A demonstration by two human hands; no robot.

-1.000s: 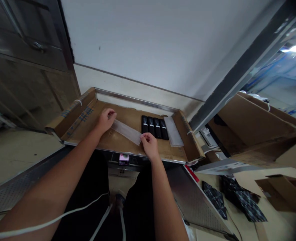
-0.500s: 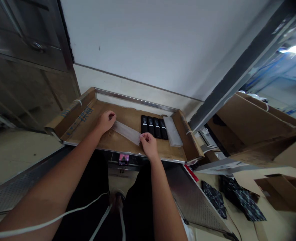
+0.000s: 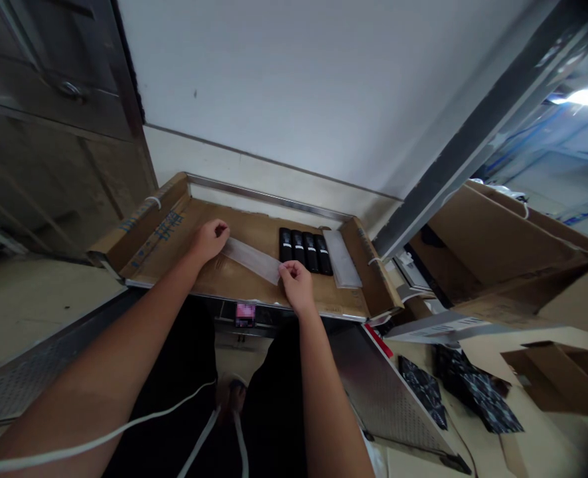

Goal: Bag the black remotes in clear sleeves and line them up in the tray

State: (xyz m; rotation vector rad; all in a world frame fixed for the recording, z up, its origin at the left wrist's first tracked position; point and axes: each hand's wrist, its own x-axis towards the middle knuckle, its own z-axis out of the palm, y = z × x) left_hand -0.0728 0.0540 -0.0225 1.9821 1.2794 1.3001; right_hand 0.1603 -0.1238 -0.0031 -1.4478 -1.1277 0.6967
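A thin translucent plastic sleeve (image 3: 253,260) is stretched between my two hands, low over the cardboard-lined tray (image 3: 209,277). My left hand (image 3: 211,240) pinches its left end, and my right hand (image 3: 296,284) pinches the right end between thumb and fingertips. Just beyond my right hand, several black items (image 3: 305,251) with small white labels lie side by side in a row. To their right lies a stack of similar clear sleeves (image 3: 342,259), close to the tray's right wall.
A large open cardboard box (image 3: 513,252) stands at the right. Below it are dark patterned bags (image 3: 478,392) and another open box (image 3: 563,375). A white wall (image 3: 274,86) rises behind the tray. White cords hang near my lap.
Both hands keep their pinch on the sleeve and have barely moved. The whole view has shifted very slightly.
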